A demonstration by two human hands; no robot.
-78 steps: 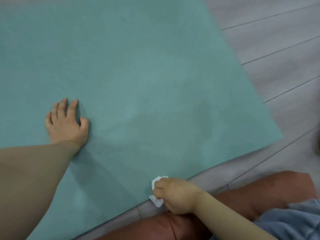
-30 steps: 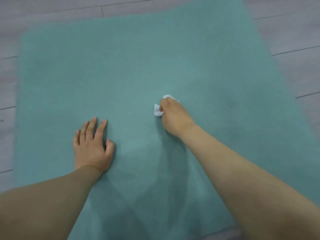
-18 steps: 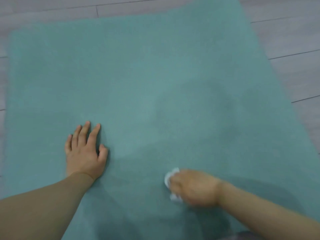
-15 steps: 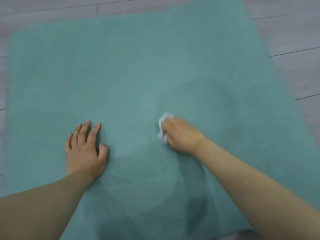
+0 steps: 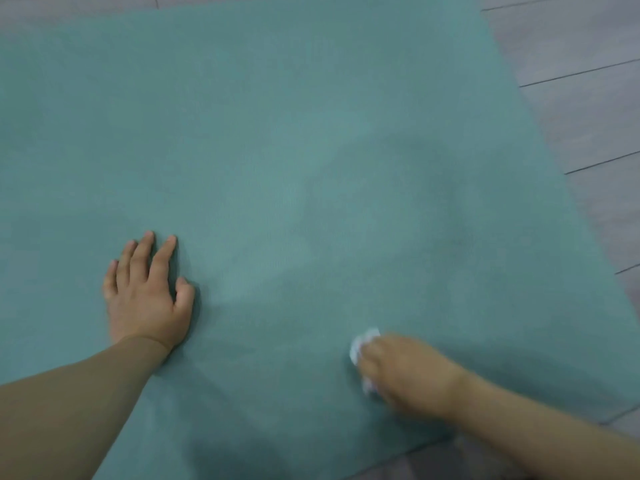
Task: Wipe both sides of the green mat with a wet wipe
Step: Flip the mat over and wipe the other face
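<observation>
Right hand gripping wet wipe on green mat, left hand flat, fingers straight

Floor — grey wood-look planks, thin dark seams, visible far, right and near; soft, even light.

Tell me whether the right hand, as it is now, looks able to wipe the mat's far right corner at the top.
Probably yes. The right hand grips the wet wipe near the green mat's near edge, and nothing lies on the mat between it and that corner. It looks a long stretch, though, likely needing a lean forward.
</observation>
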